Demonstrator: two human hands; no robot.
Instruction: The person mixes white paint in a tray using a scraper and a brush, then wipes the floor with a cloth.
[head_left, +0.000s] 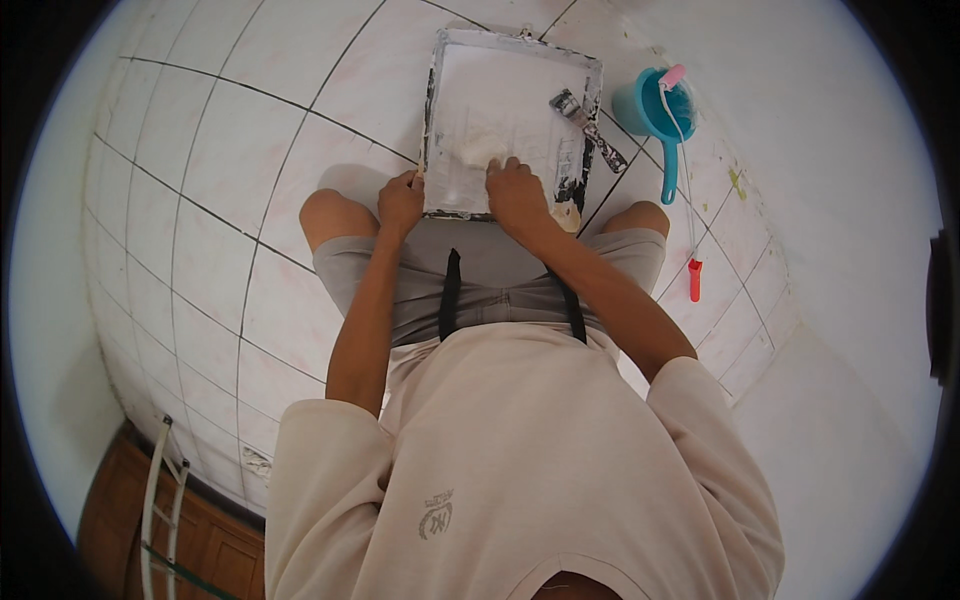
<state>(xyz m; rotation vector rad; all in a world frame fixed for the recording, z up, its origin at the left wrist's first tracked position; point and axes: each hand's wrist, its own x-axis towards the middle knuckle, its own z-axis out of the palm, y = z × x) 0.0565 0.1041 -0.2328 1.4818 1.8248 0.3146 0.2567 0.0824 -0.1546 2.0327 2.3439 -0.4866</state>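
A shallow paint tray (436, 110), its rim smeared black and white, lies on the floor between my knees with white paint inside. My left hand (402, 203) is closed on the tray's near left edge. Over the near part of the tray, my right hand (520, 200) has its fingers curled down against a pale cream patch (483, 150); whether this is a cloth or thick paint I cannot tell. Across the tray's right rim rests a paint-spattered tool (592, 130) with a flat head and dark handle.
To the right stands a turquoise dipper (632, 108) with a long handle. Leaning on it is a small paint roller (673, 77) with a pink head and red grip (695, 280). White walls border the tiled floor (270, 180). A ladder (160, 500) stands by brown wooden panels (215, 540) at lower left.
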